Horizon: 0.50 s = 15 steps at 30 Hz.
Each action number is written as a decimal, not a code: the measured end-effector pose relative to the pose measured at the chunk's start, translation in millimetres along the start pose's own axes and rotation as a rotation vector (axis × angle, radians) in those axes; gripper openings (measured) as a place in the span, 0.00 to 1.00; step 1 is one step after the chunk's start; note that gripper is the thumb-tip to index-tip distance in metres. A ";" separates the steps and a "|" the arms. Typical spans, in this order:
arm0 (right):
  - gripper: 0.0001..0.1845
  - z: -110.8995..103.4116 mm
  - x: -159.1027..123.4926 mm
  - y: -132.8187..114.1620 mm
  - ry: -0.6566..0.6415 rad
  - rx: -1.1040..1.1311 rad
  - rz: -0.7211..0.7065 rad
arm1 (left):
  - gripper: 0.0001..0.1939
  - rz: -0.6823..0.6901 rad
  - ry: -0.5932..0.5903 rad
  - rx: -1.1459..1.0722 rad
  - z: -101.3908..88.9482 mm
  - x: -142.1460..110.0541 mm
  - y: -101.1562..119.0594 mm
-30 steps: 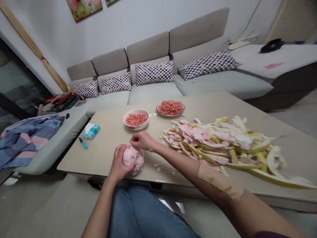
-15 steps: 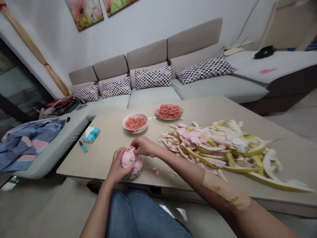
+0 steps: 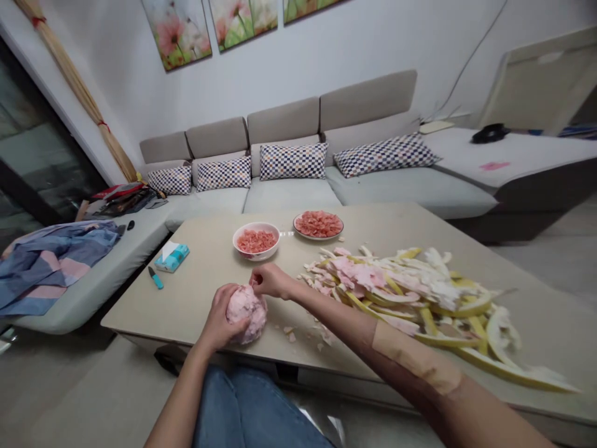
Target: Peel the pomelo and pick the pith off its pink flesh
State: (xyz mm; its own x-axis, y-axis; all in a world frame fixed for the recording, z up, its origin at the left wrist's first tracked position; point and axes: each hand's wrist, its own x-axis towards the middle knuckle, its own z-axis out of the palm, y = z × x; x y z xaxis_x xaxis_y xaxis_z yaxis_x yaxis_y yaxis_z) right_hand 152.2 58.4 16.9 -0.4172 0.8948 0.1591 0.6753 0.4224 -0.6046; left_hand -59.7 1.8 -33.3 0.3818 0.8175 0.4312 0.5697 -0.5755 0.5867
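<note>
A peeled pomelo, round and covered in pinkish pith, rests near the table's front edge. Around its left side curls my left hand, thumb across the front, holding it. My right hand is closed in a pinch at the pomelo's upper right; whatever its fingertips grip is too small to make out. Behind the pomelo stands a white bowl of pink pomelo flesh pieces. Farther right is a dark-rimmed plate heaped with more flesh.
Yellow pomelo rinds and torn pith cover much of the table's right side. A tissue pack and a small turquoise-handled knife lie at the left. Beyond the table runs a sofa.
The view has tilted up slightly, so things sit lower in the picture. My right hand has stayed closed at the pomelo's upper right; my left hand still holds the fruit.
</note>
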 end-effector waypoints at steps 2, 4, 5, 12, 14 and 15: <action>0.10 2.5 -1.9 8.5 0.026 -0.035 0.046 | 0.35 -0.013 -0.006 -0.008 0.1 -1.6 -0.5; 0.11 1.1 -4.7 16.1 0.037 -0.075 0.101 | 0.36 -0.019 -0.009 -0.019 0.0 -3.4 -0.7; 0.11 -1.5 -7.0 19.5 0.030 -0.092 0.126 | 0.36 -0.021 -0.010 -0.025 -0.1 -4.2 -0.8; 0.13 -64.5 -47.8 36.4 0.018 -0.257 0.183 | 0.38 -0.054 -0.046 -0.040 0.4 -4.7 -3.9; 0.13 -91.9 -65.0 42.5 0.047 -0.367 0.194 | 0.38 -0.069 -0.092 -0.032 -3.2 -3.3 -5.6; 0.13 -104.6 -73.4 45.7 0.055 -0.444 0.214 | 0.39 -0.076 -0.117 -0.024 -6.5 -2.5 -6.3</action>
State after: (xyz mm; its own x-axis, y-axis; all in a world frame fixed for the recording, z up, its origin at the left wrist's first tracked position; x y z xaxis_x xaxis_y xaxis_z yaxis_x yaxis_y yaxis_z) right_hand 277.2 27.2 59.2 -0.2165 0.9693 0.1162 0.9411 0.2389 -0.2392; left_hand -68.9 3.3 -33.6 0.4209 0.8551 0.3027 0.5831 -0.5107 0.6318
